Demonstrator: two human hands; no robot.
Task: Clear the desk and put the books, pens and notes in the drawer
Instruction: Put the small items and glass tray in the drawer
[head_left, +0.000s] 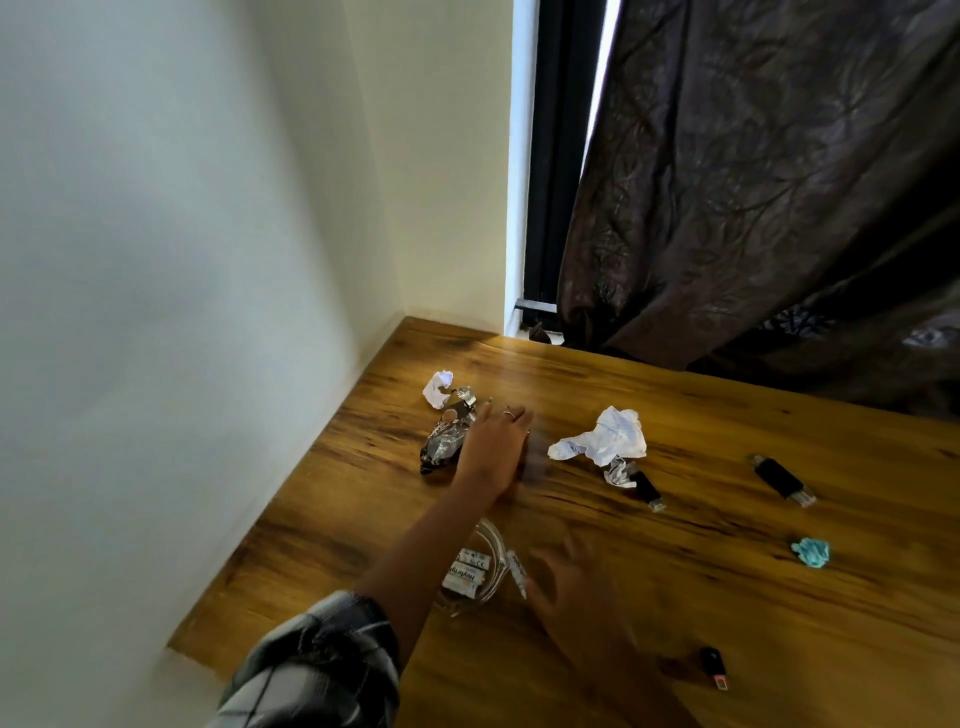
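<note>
Wood-grain counter (701, 571) filled the lower right of the head view, set into a corner of pale wall (182, 260), with a dark patterned curtain (769, 182) hanging over its far edge.

Left hand (496, 452) was stretched forward, palm down, fingers (511, 415) straight and released, a ring on one; its thumb side lay against a crumpled foil wrapper (444, 439) near the wall. Whether the fingers pressed the counter or hovered over it could not be told. A plaid sleeve (317, 660) covered the upper forearm.

Right hand (571, 582) was motion-blurred, fingers spread and loose, grasping nothing, just right of a clear plastic pack of batteries (470, 571) that lay near the left forearm.

Other items on the counter:
- small white paper ball (438, 387), just beyond the foil wrapper;
- larger crumpled white paper (605, 436), right of the left hand, well apart from the small ball;
- scrap of foil (618, 472) touching the lower edge of that paper;
- black USB stick (648, 491) beside the foil scrap;
- second black USB stick (782, 480) further right;
- crumpled teal scrap (811, 552) near the right edge;
- small black drive with a red end (712, 667) near the front.

No books, pens or drawer appeared in view; the crumpled papers lay loose on the counter.
</note>
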